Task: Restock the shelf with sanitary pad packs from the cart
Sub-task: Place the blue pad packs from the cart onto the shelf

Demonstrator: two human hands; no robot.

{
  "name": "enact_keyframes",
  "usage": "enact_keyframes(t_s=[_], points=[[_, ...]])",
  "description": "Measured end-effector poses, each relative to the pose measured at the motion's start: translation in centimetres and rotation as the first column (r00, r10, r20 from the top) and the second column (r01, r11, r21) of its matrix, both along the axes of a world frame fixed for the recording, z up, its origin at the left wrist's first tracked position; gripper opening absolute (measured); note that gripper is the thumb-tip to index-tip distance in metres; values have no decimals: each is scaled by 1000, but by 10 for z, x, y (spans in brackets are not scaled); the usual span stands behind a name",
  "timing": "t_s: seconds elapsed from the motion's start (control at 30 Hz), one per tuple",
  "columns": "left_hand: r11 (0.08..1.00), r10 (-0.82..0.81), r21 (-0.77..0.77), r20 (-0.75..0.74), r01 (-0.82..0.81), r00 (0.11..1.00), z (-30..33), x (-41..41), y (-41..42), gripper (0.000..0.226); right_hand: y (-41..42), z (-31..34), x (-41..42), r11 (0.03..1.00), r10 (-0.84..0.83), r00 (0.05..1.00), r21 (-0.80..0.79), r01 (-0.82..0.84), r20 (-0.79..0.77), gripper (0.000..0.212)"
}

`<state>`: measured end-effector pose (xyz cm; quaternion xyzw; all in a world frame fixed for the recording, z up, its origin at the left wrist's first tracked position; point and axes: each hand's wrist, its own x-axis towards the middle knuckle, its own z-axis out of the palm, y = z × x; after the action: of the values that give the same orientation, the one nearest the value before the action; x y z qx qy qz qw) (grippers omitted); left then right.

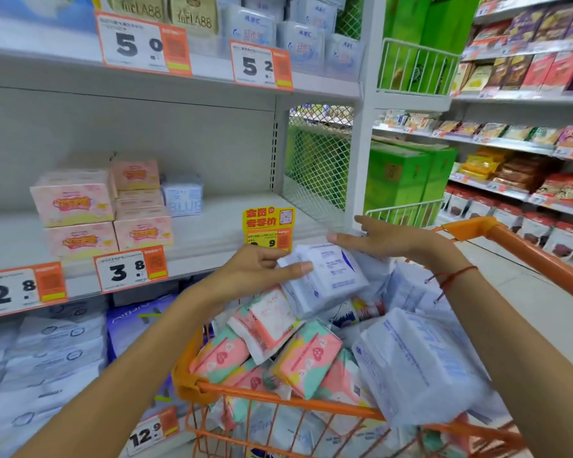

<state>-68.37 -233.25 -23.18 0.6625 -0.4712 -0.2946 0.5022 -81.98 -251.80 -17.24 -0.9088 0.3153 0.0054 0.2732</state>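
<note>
Pad pack [325,276], pale lilac-white (print blurred), pinched by left hand [262,272] fingers; right hand [384,241] spread.

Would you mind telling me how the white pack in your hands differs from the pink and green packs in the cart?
The white pack has blue print; the pink and green packs carry heart motifs. The white pack is lifted above the cart, held between the left hand and right hand; the pink and green packs lie tilted in the pile. Both are soft plastic-wrapped packs.
</note>
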Motion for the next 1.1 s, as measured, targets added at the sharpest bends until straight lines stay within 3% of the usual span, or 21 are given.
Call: enact_keyframes(t_s=[0.2, 0.33, 0.4, 0.57, 0.67, 0.73, 0.83, 0.9, 1.1], points=[[998, 15, 62, -192, -3, 981, -1, 19, 15, 54, -11, 11, -10, 977, 162, 985, 147, -152, -60, 103], [999, 39, 16, -326, -36, 944, -2, 27, 19, 50, -15, -9, 0, 986, 65, 984, -143, -90, -166, 121], [998, 61, 6, -389, -63, 919, -3, 30, 20, 47, -13, -19, 6, 982, 1, 993, -189, -24, -121, 124], [998, 57, 3, -550, -66, 833, -3, 36, 23, 54, -1, 1, 8, 995, -98, 955, -5, 104, 281, 93], [990, 83, -23, -711, -140, 698, 0, 39, 26, 46, 17, 20, 15, 924, -269, 809, 376, 65, 523, 80], [979, 97, -31, -797, -200, 596, 0, 43, 30, 45, 31, 27, 21, 782, -343, 773, 618, -80, 533, 55], [959, 144, -3, -858, -284, 493, -2, 52, 35, 47, 41, 28, 35, 623, -379, 816, 773, -125, 437, 33], [955, 155, 0, -852, -297, 499, -1, 57, 36, 49, 42, 28, 44, 569, -394, 834, 815, -110, 387, 34], [971, 14, -148, -752, -189, 660, 26, 61, 50, 62, 42, 36, 66, 466, -416, 834, 872, -148, 363, 40]])
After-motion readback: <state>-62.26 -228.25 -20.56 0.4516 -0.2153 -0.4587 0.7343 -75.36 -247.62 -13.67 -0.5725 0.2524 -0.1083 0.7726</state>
